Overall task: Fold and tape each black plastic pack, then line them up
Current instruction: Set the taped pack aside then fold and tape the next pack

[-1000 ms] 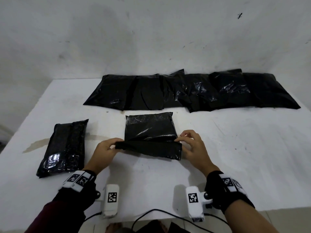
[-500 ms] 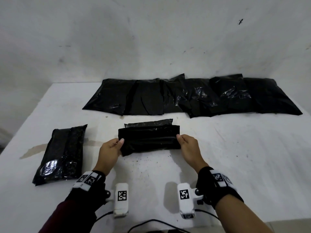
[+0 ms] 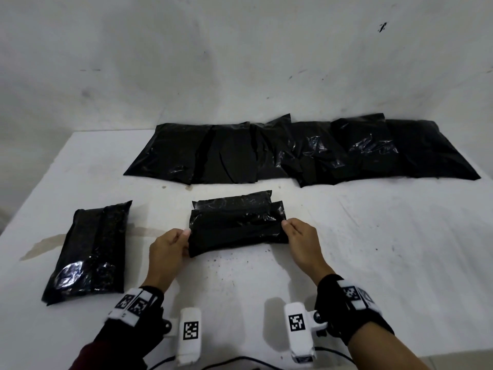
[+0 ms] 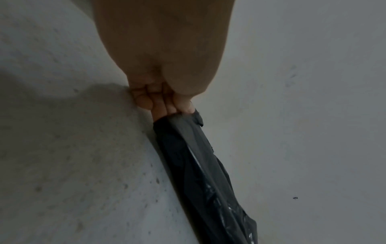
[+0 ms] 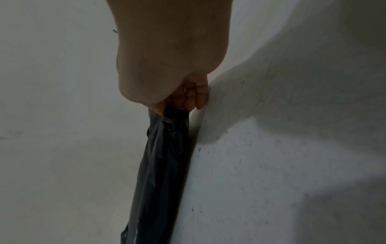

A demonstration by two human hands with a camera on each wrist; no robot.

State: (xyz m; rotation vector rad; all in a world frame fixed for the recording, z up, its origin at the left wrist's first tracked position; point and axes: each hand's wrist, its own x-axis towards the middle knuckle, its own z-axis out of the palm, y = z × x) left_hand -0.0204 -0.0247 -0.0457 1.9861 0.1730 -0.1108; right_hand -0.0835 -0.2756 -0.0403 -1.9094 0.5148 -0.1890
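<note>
A: How are the hands gripping?

B: The left hand point(image 3: 168, 249) is pinching the pack's point(image 3: 237, 227) left end, thumb on top and fingers point(image 4: 158, 102) curled beneath. The right hand point(image 3: 301, 243) is pinching the right end the same way, fingers point(image 5: 192, 97) tucked under the film

A: Where is the pack lying relative to that grip?

B: It is spanning straight between the two hands, long axis running left to right across the table point(image 3: 373, 249), near edge lifted, far side apparently resting on the surface. Both hands are sitting equally close to it, one at each end. The folded flap is facing away from the person, so the coming move is probably turning on rolling it further away

A: What is each view adding?

B: The head view is showing a finished pack point(image 3: 90, 249) lying well apart to the left and the unfolded row point(image 3: 293, 153) beyond. The wrist views are showing only the curled fingers and the pack's thin edge. No tape is showing in any view
</note>
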